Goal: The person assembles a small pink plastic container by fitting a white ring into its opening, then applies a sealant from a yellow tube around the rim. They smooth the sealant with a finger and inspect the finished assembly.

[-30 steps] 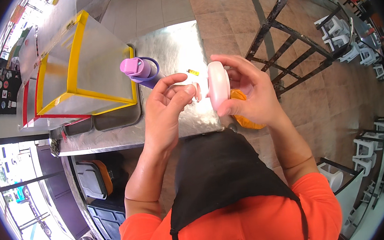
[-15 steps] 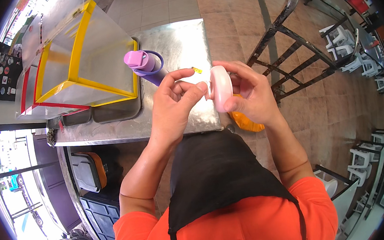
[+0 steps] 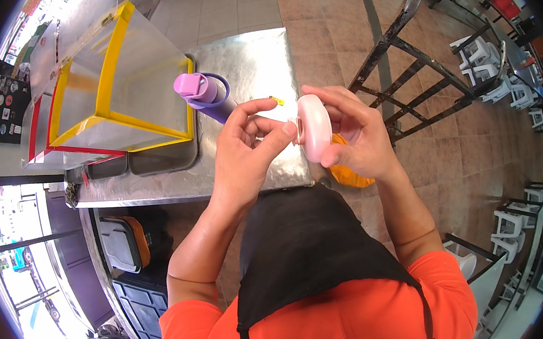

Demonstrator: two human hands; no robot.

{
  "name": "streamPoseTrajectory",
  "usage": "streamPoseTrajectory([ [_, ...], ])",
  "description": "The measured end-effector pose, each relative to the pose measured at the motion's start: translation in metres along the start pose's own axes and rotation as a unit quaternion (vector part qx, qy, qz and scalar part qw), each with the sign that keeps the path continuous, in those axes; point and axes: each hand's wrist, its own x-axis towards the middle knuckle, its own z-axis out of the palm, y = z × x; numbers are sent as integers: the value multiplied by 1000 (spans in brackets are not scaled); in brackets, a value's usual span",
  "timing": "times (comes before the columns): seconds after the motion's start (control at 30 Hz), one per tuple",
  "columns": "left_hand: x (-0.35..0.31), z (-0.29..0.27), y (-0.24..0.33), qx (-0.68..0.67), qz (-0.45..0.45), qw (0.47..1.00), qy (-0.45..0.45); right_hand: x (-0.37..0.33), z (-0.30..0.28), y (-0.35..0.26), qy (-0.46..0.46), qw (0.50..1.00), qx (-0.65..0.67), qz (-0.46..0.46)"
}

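Observation:
A thick pink disc [image 3: 317, 129] with a rounded rim stands on edge above the table's right side. My right hand [image 3: 359, 131] holds it, fingers over the far side of the rim and thumb on the near side. Its left face shows a small tan part at the centre; its exact kind is unclear. At that face, my left hand [image 3: 247, 147] has its thumb against curled fingers, the index finger arched above. What those fingers pinch, if anything, is hidden. Beyond them lies a small yellow piece [image 3: 278, 101] on the metal table [image 3: 243, 54].
A purple bottle [image 3: 217, 105] with a pink lid stands left of my hands. Behind it is a clear case [image 3: 143, 77] with yellow and red edging, over dark trays [image 3: 162, 160]. An orange bag [image 3: 350, 163] and a black metal frame [image 3: 413, 63] are at the right.
The pink disc and my right hand have shifted slightly right and nearer. A little more of the disc's left face shows. My left hand stays almost in place.

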Motion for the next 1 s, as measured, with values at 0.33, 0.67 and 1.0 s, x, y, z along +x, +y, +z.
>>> streamPoseTrajectory([
  [0.33,1,2,2,9,-9,1000,6,1,-2,1,-6,1000,-8,-9],
  [0.67,2,3,0,1,-7,1000,2,1,-2,2,-7,1000,-8,-7],
  [1.0,3,4,0,7,-12,1000,-5,1,-7,6,6,999,-47,-6],
])
